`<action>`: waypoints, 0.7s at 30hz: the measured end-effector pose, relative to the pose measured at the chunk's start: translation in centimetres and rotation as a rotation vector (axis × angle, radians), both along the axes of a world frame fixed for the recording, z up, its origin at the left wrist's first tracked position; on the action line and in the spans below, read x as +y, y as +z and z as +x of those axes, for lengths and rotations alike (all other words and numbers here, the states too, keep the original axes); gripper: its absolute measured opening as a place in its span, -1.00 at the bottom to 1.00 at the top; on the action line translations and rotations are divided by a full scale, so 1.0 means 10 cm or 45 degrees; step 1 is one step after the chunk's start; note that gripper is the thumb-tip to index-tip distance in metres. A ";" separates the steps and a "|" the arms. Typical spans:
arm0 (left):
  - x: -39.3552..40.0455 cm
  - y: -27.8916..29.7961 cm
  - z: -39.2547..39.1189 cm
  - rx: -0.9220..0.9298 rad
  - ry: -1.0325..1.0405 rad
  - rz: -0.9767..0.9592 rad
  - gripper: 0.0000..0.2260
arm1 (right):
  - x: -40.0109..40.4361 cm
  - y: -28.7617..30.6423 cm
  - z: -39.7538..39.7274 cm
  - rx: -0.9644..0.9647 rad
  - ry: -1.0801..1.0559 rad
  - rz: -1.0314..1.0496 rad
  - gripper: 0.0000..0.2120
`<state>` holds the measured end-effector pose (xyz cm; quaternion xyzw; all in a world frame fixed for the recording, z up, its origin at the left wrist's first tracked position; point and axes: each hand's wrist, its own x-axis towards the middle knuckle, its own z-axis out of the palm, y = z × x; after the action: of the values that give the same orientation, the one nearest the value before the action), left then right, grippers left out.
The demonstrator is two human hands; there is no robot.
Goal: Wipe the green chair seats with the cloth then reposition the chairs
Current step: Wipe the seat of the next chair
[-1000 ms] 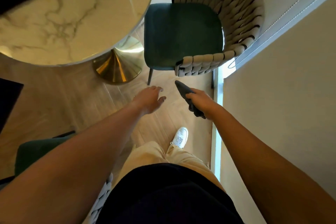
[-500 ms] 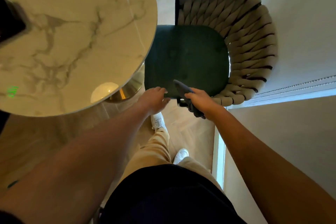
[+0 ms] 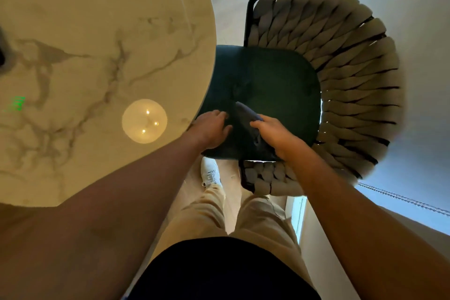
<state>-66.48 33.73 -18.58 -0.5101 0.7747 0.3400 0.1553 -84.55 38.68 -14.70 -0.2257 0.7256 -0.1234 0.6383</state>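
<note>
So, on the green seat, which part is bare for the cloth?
The green seat is bare toward the woven backrest. Its near edge is crowded: the left hand and the right hand, which grips the cloth.

A dining corner of a home or café — a round marble-topped table [image 3: 102,61] at upper left, a green-cushioned chair with woven beige rope back [image 3: 350,85] at right, pale wood plank floor [image 3: 226,7] between.

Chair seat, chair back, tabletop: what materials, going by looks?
Chair seat: dark green, matte, velvet-like fabric with a soft nap; probably upholstery.
Chair back: thick beige cords woven over a dark frame, apparently metal.
Tabletop: glossy marble or marble-look slab, with grey veins and a lamp reflection.
</note>
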 end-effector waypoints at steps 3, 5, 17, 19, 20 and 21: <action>-0.16 -0.26 -0.13 -0.006 0.154 -0.009 -0.56 | -0.34 -0.27 -0.09 -0.044 -0.002 0.045 -0.60; -0.26 -0.49 -0.21 -0.012 0.275 0.018 -0.56 | -0.57 -0.52 -0.13 -0.052 0.013 0.061 -0.62; -0.92 -1.83 -0.52 0.013 0.942 -0.307 -0.47 | -2.14 -2.01 -0.21 0.187 0.500 -0.575 -0.59; -0.98 -2.00 -0.55 0.006 0.967 -0.397 -0.45 | -2.31 -2.20 -0.16 0.342 0.748 -0.712 -0.49; -0.98 -2.07 -0.56 0.013 0.980 -0.431 -0.45 | -2.36 -2.29 -0.16 0.446 0.870 -0.732 -0.44; -0.97 -2.14 -0.56 0.014 1.000 -0.453 -0.44 | -2.40 -2.37 -0.15 0.541 0.955 -0.744 -0.39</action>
<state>-72.04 24.02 -39.96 -0.7833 0.5690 0.2371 -0.0806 -86.02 14.68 -38.42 -0.6590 0.6436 -0.0350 0.3876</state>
